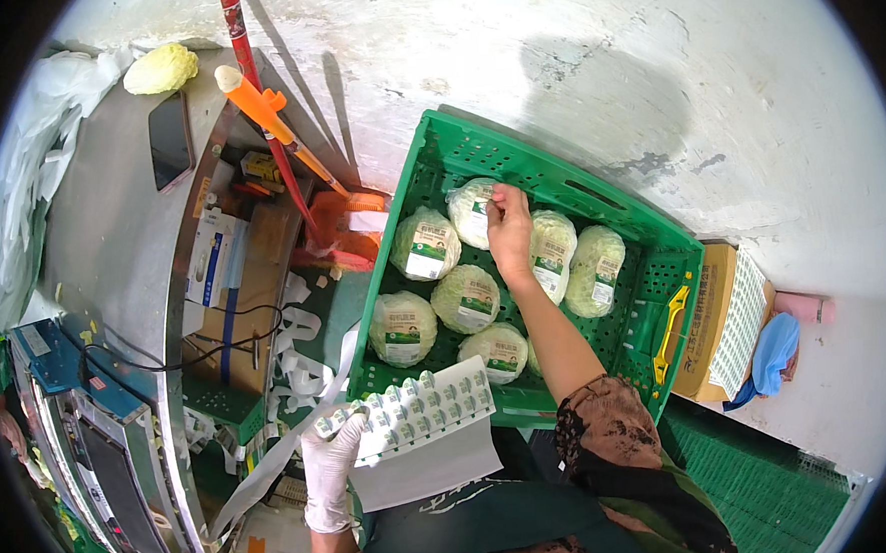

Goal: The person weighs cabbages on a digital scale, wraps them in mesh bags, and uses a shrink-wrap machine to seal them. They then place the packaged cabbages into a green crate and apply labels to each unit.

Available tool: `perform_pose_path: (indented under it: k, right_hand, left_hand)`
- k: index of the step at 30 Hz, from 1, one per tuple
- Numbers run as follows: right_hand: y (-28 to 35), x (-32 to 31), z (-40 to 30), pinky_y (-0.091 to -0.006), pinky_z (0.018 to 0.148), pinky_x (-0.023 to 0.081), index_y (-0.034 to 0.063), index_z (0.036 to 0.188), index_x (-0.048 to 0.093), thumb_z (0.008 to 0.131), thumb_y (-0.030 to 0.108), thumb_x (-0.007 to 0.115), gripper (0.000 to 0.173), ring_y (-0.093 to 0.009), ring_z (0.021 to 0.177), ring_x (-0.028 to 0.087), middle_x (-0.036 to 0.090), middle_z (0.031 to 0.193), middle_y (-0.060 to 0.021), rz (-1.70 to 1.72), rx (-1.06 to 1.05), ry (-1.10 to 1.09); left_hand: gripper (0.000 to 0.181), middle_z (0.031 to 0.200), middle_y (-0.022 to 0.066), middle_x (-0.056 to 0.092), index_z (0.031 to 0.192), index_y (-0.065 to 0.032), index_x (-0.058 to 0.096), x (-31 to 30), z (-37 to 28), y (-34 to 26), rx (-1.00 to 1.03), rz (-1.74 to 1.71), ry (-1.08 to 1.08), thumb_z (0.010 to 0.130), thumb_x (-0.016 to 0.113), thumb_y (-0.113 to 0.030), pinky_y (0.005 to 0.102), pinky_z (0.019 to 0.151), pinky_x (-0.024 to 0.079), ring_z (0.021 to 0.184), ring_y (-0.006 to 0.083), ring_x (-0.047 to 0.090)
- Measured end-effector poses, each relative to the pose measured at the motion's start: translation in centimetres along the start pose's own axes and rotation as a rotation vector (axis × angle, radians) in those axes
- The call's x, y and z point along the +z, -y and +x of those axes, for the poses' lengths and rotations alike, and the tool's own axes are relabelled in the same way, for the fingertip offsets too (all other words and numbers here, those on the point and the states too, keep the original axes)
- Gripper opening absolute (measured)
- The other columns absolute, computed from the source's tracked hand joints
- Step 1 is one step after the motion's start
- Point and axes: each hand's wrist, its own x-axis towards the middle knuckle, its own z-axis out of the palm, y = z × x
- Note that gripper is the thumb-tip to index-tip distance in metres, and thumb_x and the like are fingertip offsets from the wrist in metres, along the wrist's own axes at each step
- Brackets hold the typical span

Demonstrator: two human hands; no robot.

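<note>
My left hand (334, 462), in a white glove, grips a sheet of small green-and-white stickers (427, 409) by its left edge. Part of the sheet is bare white backing. My right hand (510, 224), ungloved, reaches into a green plastic crate (557, 167). Its bent fingertips touch the top of a wrapped, labelled round cabbage (471, 219); whether they hold a small sticker cannot be seen. Around it lie several more wrapped cabbages, among them one at the left (425, 244) and an oblong one at the right (595, 272), all bearing printed labels.
A steel table (109, 211) at the left carries a phone (171, 140) and a yellow cabbage (161, 69). Orange and red handles (265, 117) lean at the wall. Right of the crate, a cardboard box (705, 323) bears another sticker sheet (738, 321). A black cable (170, 366) hangs leftward.
</note>
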Motion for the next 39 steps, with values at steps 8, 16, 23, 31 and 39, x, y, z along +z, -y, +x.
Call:
perform_pose_path:
  k: [8,16,23,31,39]
  right_hand:
    - [0.6,-1.6,0.0,-0.0444,0.082,0.044,0.0048,0.105,0.058,0.078,0.001,0.062,0.028,-0.034,0.095,0.054,0.056,0.099,-0.0148,-0.482,-0.169,-0.033]
    - [15.9,-8.5,-6.8,-0.0308,0.065,0.049,0.0076,0.103,0.058,0.086,0.021,0.067,0.023,-0.020,0.077,0.060,0.057,0.097,-0.0073,0.149,-0.199,1.039]
    - [19.1,-8.7,-9.4,-0.0353,0.070,0.049,0.0058,0.097,0.057,0.077,0.017,0.067,0.025,-0.024,0.085,0.057,0.055,0.091,-0.0064,-0.057,-0.845,0.851]
    - [21.0,-9.2,-11.7,-0.0325,0.059,0.050,0.0051,0.086,0.053,0.073,0.007,0.059,0.015,-0.021,0.074,0.056,0.048,0.080,-0.0067,-0.111,-0.889,0.863]
    - [19.4,-9.0,-13.8,-0.0309,0.058,0.048,0.0056,0.093,0.058,0.083,0.005,0.058,0.011,-0.018,0.069,0.058,0.056,0.082,-0.0065,0.232,-0.447,0.832]
  left_hand:
    - [0.017,0.079,-0.0028,0.059,0.096,-0.0011,0.061,-0.1,0.6,-1.6,0.062,0.116,0.028,0.085,0.067,-0.014,0.0188,0.061,0.039,0.069,0.0036,0.049]
    - [0.013,0.080,-0.0032,0.062,0.095,-0.0024,0.066,-0.2,2.1,-0.8,0.057,-0.019,0.125,0.085,0.070,-0.009,0.0175,0.064,0.043,0.071,0.0029,0.053]
    - [0.012,0.079,-0.0047,0.062,0.094,-0.0030,0.068,-0.3,1.1,-0.8,0.088,0.026,0.217,0.086,0.070,-0.011,0.0175,0.062,0.042,0.069,0.0021,0.051]
    - [0.011,0.080,-0.0042,0.062,0.094,-0.0034,0.066,-1.5,0.0,-0.4,0.110,0.024,0.241,0.088,0.068,-0.012,0.0169,0.062,0.040,0.070,0.0016,0.051]
    - [0.022,0.091,0.0036,0.067,0.105,0.0010,0.065,-4.0,0.3,1.5,-0.043,-0.282,0.041,0.088,0.066,-0.012,0.0211,0.066,0.048,0.075,0.0077,0.060]
